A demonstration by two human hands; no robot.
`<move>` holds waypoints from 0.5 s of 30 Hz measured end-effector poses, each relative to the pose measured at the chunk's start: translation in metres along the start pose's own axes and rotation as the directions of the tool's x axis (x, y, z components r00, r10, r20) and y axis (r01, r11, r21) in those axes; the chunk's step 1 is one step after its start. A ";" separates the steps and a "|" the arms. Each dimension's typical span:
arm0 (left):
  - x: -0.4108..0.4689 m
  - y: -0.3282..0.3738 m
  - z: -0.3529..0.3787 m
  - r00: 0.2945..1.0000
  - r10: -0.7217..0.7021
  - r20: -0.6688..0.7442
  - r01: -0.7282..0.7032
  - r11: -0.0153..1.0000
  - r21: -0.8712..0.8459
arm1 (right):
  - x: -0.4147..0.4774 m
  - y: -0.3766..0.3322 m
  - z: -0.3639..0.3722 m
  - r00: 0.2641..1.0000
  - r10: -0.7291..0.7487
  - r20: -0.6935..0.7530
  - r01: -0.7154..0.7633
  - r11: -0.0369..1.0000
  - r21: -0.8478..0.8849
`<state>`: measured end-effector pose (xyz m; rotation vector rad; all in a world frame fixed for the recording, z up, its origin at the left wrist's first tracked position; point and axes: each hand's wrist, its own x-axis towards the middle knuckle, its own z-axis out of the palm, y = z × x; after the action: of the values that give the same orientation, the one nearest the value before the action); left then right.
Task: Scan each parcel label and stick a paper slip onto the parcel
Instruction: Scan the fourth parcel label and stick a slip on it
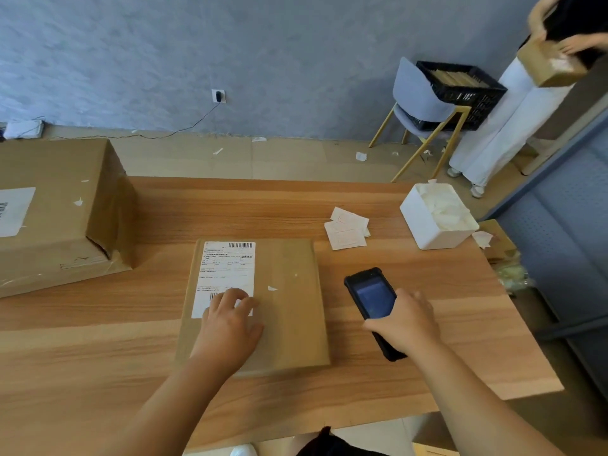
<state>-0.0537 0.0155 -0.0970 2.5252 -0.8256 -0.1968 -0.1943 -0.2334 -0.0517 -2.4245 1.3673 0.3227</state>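
Table (98, 357): I see a long wood-grain top that fills most of the view and carries everything below.
Large carton (59, 209): a big brown box at the table's left end, with a white label on its top, well apart from the parcel.
Second person (503, 120): stands at the far right in white trousers, holding a small brown box (552, 64) in both hands.
Chair (418, 97): pale blue with gold legs, against the grey wall, with a black crate (467, 90) on its seat.
Parcel (289, 291): a flat brown parcel that lies on the middle of the table, straight in front of me.
White tub (424, 225): sits near the table's right edge and holds crumpled white paper.
Shipping label (227, 268): a white label with barcodes, stuck along the parcel's left side.
Left hand (228, 327): rests palm down on the parcel, with its spread fingers lying on the label's lower end and gripping nothing.
Right hand (408, 324): curls round the scanner's lower half, just right of the parcel.
Scanner (373, 297): a black handheld with a dim blue screen facing up. I cannot tell whether it touches the table.
Paper slips (347, 228): a few loose white slips overlap on the table between the parcel and the tub.
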 end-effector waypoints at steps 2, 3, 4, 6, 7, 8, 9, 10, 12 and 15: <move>0.012 0.015 0.007 0.998 0.049 0.037 -0.049 0.999 -0.006 | 0.017 0.016 0.008 0.998 0.060 0.029 -0.059 0.997 -0.041; 0.018 0.020 0.011 0.996 0.068 0.051 -0.067 0.998 -0.013 | 0.025 0.023 0.012 0.995 0.084 0.047 -0.082 0.996 -0.041; 0.023 0.025 0.015 0.994 0.082 0.067 -0.081 0.997 -0.010 | 0.033 0.030 0.017 0.992 0.103 0.065 -0.101 0.994 -0.037; 0.033 0.034 0.021 0.990 0.087 0.109 -0.088 0.996 0.011 | 0.047 0.040 0.024 0.987 0.131 0.097 -0.130 0.991 -0.018; 0.037 0.039 0.023 0.990 0.081 0.119 -0.084 0.996 0.024 | 0.054 0.044 0.027 0.985 0.138 0.106 -0.138 0.990 -0.004; 0.041 0.043 0.024 0.990 0.072 0.117 -0.078 0.996 0.041 | 0.059 0.048 0.030 0.983 0.141 0.114 -0.143 0.990 0.007; 0.044 0.048 0.026 0.993 0.061 0.106 -0.067 0.996 0.058 | 0.065 0.051 0.033 0.982 0.145 0.120 -0.148 0.989 0.017; 0.047 0.052 0.028 0.995 0.047 0.091 -0.053 0.996 0.068 | 0.070 0.053 0.036 0.982 0.147 0.122 -0.151 0.988 0.025; 0.051 0.059 0.031 0.997 0.019 0.069 -0.024 0.997 0.076 | 0.079 0.057 0.041 0.982 0.145 0.120 -0.149 0.988 0.028; 0.059 0.066 0.036 0.998 -0.019 0.064 0.014 0.997 0.080 | 0.090 0.061 0.047 0.984 0.123 0.131 -0.122 0.992 -0.015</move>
<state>-0.0499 -0.0801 -0.0969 2.6128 -0.8530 -0.2576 -0.2018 -0.3148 -0.1377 -2.2843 1.4613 0.5105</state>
